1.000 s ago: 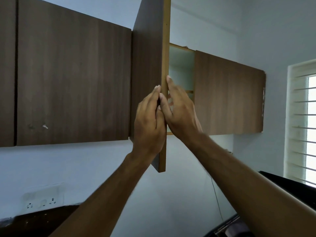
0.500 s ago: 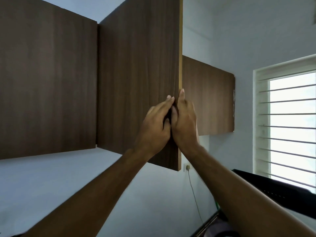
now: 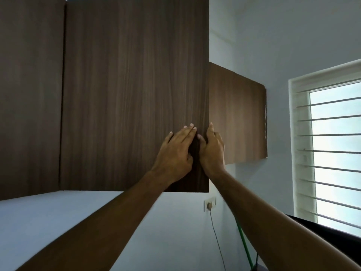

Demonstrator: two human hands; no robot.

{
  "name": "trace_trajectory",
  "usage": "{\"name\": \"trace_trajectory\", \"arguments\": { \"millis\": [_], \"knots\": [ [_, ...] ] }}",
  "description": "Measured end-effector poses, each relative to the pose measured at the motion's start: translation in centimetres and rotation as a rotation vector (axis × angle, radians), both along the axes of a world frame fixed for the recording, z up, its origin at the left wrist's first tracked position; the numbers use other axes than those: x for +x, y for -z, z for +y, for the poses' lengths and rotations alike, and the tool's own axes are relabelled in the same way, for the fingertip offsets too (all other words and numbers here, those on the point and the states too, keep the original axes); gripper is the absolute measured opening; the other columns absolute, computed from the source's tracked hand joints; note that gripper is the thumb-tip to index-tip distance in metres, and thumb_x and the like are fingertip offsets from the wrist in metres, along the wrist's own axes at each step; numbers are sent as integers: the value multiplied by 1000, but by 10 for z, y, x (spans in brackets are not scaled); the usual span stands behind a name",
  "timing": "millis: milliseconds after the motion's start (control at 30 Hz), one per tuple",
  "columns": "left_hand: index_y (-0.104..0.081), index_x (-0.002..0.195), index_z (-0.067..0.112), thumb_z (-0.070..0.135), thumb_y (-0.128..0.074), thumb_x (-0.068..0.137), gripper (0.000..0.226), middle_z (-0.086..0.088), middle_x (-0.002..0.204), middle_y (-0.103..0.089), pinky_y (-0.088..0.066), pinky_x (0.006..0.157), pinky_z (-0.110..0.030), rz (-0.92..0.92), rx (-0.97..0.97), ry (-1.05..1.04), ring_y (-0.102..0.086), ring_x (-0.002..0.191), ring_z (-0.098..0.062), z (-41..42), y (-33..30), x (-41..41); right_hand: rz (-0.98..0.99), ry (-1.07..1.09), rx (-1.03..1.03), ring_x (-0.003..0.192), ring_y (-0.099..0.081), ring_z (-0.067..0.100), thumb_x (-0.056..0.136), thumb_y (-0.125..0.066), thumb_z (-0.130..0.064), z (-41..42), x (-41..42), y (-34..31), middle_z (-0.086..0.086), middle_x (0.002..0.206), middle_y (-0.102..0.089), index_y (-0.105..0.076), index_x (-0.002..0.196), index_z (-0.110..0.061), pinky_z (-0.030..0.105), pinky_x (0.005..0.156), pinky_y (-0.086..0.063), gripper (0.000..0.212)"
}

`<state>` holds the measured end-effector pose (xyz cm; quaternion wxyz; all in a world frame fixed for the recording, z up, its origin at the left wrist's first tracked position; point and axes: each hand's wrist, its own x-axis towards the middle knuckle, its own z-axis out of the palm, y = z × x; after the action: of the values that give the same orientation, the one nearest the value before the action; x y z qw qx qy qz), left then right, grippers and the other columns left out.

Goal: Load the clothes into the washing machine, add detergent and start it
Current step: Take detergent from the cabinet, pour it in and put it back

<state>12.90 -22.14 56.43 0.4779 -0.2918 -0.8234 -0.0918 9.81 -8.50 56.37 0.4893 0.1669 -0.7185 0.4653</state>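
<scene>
This was a room in a home, likely a utility or laundry corner. Dark wood-grain wall cabinets (image 3: 127, 94) hung high on a pale painted wall (image 3: 283, 36), one further cabinet (image 3: 238, 114) nearer the corner. A white-framed window (image 3: 332, 145) with horizontal bars let in daylight at the right. A wall socket (image 3: 210, 204) below the cabinets had a plug in it, its cord (image 3: 216, 237) trailing down beside a green hose (image 3: 244, 245).

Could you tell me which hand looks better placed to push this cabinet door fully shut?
Probably the left hand: it lies flat on the cabinet door face, ready to push. The right hand wraps the door's free edge and should clear first.
</scene>
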Motion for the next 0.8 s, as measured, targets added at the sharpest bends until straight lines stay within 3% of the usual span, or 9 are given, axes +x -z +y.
{"name": "trace_trajectory", "arguments": {
  "millis": [167, 367, 800],
  "knots": [
    [-18, 157, 15, 23, -53, 95, 71, -1, 165, -16, -8, 125, -41, 23, 3, -102, -9, 152, -14, 2, 2, -55, -88, -54, 23, 136, -41, 35, 102, -46, -30, 2, -59, -1, 19, 148, -44, -29, 152, -8, 43, 114, -32, 57],
    [-25, 155, 14, 38, -26, 98, 62, -3, 163, -21, -14, 124, -45, 159, -72, -249, -14, 152, -16, -4, 10, -111, -61, -126, -58, 143, -30, 31, 102, -47, -28, -17, -105, 4, 16, 157, -30, -21, 154, -8, 41, 118, -25, 62],
    [-27, 155, 12, 38, -23, 102, 59, -5, 163, -24, -13, 124, -44, 274, -115, -369, -17, 152, -19, -24, 15, -192, -91, -54, 92, 150, -18, 24, 103, -41, -36, -32, -194, 4, 9, 164, -15, -10, 157, -9, 40, 122, -18, 67]
  ]
}}
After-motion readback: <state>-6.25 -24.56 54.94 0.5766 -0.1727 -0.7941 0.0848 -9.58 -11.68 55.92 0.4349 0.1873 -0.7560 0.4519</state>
